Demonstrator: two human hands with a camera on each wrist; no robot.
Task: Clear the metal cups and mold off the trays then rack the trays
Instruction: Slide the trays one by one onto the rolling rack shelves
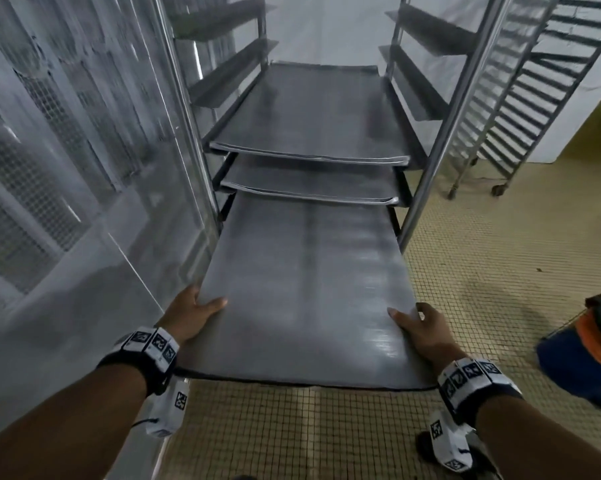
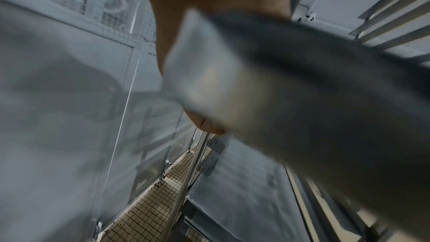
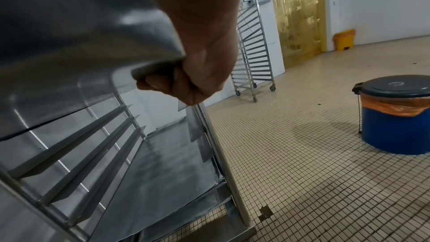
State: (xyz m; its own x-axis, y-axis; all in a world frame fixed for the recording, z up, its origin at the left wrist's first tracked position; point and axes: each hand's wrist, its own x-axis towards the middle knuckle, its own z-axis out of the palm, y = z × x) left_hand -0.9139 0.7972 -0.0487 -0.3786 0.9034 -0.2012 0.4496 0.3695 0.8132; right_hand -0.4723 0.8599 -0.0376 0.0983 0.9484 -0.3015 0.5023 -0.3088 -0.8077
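The tray (image 1: 302,289) lies flat between both hands, its long axis running from the near edge at the person's wrists straight away into the rack (image 1: 441,140) — so the coming move, as I judge it, is a level push along that axis, far end first. That far end sits at the rack's mouth, just under two trays (image 1: 312,112) already racked above it; whether it rests on the side runners yet cannot be told from here. No cups or mold show on its surface.

On the left, the left hand (image 1: 191,315) holds the near-left part of the tray's long edge, thumb (image 1: 214,303) laid on top and the fingers hidden beneath; the left wrist view is blurred, but the grip reads as clamped on the metal edge. On the right, the right hand (image 1: 422,329) mirrors it on the near-right edge — thumb on top, and in the right wrist view the fingers (image 3: 160,82) curl under the rim, closed on the tray. Neither hand is nearer the rack; they sit level with each other, well back from the uprights.

Farther right, a blue bin (image 1: 583,358) stands on the tiled floor, well clear of the tray's path, and a second, empty rack (image 1: 520,98) stands beyond.
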